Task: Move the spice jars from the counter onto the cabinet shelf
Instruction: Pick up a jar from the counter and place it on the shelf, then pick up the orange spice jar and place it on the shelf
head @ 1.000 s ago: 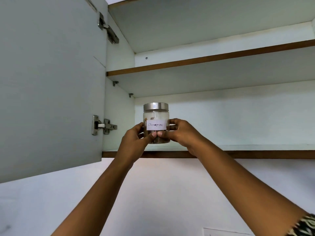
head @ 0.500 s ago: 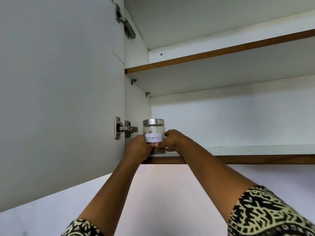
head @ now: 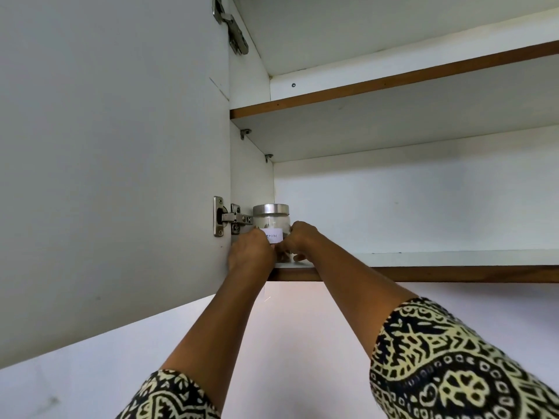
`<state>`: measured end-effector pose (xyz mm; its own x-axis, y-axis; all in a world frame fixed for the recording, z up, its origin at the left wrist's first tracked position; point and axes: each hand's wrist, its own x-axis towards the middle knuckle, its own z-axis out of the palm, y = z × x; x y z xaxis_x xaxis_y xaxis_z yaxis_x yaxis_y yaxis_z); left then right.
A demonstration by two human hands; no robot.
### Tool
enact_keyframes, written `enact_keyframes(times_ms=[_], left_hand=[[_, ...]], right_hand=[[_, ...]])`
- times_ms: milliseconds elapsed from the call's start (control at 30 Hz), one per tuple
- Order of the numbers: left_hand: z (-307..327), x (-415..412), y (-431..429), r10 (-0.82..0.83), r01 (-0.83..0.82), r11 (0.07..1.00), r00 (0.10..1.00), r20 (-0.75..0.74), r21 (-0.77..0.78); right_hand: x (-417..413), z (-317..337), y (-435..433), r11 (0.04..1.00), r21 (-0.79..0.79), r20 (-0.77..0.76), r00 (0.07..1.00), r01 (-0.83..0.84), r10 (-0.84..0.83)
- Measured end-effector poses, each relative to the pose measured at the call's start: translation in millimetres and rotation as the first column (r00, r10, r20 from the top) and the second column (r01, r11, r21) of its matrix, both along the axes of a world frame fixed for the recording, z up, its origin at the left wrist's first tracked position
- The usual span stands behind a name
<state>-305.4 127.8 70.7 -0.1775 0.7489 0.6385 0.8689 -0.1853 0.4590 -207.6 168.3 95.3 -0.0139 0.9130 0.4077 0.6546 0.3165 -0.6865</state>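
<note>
Jar: a clear glass spice jar point(head: 273, 225) with a brushed metal lid and a white paper label with handwriting; it stands upright at the far left end of the lowest cabinet shelf, just beside the cabinet's left side wall. Dark contents show low in the glass between the hands.
Left hand: the left hand point(head: 251, 252) is wrapped around the jar's left side and front, covering part of the label; fingers closed against the glass.
Right hand: the right hand point(head: 298, 238) clasps the jar's right side, with fingertips point(head: 299, 257) low near the shelf surface.
Shelf: the white lowest shelf with a brown wooden front edge point(head: 423, 273) bears the jar near its front left corner; whether the jar's base fully rests on it is hidden by the hands.
Upper shelf: a second white shelf with a brown edge point(head: 393, 83) runs above.
Door: the white cabinet door point(head: 106, 161) stands open at the left, with a metal hinge point(head: 231, 219) just beside the jar's lid.
Sleeves: black-and-cream patterned sleeves point(head: 453, 367) cover both upper arms.
</note>
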Motion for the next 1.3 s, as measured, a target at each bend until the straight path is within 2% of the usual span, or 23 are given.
enact_keyframes(times_ms=[100,200,367,500,567,667,767,833,900,1000,1067,1167,1233,1300], left_hand=[[-3.2,-1.1,-8.5,-0.036,0.037,0.998,0.999,-0.032,0.05],[-14.5,0.0,-29.0,-0.102,0.108,0.979,0.994,-0.048,0.17],[-63.9,3.4,-70.6,-0.314,0.278,0.893,0.948,0.047,0.354],[-129.2,8.8,-91.5,-0.426,0.371,0.884,0.889,0.165,0.284],[-167.3,12.4,-100.0,-0.471,0.432,0.877,0.859,0.201,0.209],[-231.1,16.7,-108.3,-0.503,0.507,0.861,0.83,0.242,0.049],[-302.4,17.7,-109.3,-0.483,0.526,0.828,0.845,0.23,-0.193],[-351.6,16.7,-108.9,-0.483,0.522,0.757,0.852,0.201,-0.392],[-397.4,16.0,-109.7,-0.508,0.491,0.659,0.849,0.145,-0.57],[-451.6,13.2,-114.8,-0.502,0.386,0.536,0.861,0.084,-0.751],[-479.7,11.8,-116.8,-0.525,0.336,0.458,0.849,0.055,-0.823],[-507.7,11.8,-115.8,-0.525,0.312,0.433,0.85,0.044,-0.846],[-516.3,12.2,-114.5,-0.481,0.33,0.455,0.873,0.083,-0.827],[-519.1,10.2,-113.0,-0.453,0.357,0.485,0.883,0.12,-0.798]], right_hand=[[2.6,1.1,-19.1,0.997,0.056,0.101,0.993,0.048,-0.053],[10.0,-6.3,-52.0,0.975,0.219,0.153,0.987,0.017,-0.052],[34.5,-61.7,-104.0,0.864,0.489,0.046,0.993,-0.116,0.107],[50.8,-142.7,-136.6,0.831,0.539,-0.047,0.981,-0.133,0.188],[54.8,-188.6,-148.7,0.871,0.47,-0.055,0.98,-0.143,0.191],[64.1,-262.2,-161.2,0.95,0.27,-0.067,0.981,-0.159,0.183],[76.0,-336.5,-167.6,0.988,0.066,-0.068,0.987,-0.141,0.145],[82.2,-387.7,-170.4,0.986,-0.094,0.02,0.99,-0.139,0.141],[84.7,-436.4,-170.1,0.968,-0.215,0.172,0.97,-0.132,0.171],[80.6,-484.6,-170.3,0.901,-0.431,0.383,0.893,-0.056,0.238],[75.2,-503.8,-169.2,0.863,-0.505,0.517,0.805,0.01,0.293],[68.0,-521.7,-166.4,0.844,-0.53,0.652,0.674,0.081,0.346],[65.1,-533.0,-162.2,0.856,-0.508,0.68,0.655,0.098,0.328],[64.7,-537.4,-158.7,0.869,-0.489,0.648,0.701,0.081,0.299]])
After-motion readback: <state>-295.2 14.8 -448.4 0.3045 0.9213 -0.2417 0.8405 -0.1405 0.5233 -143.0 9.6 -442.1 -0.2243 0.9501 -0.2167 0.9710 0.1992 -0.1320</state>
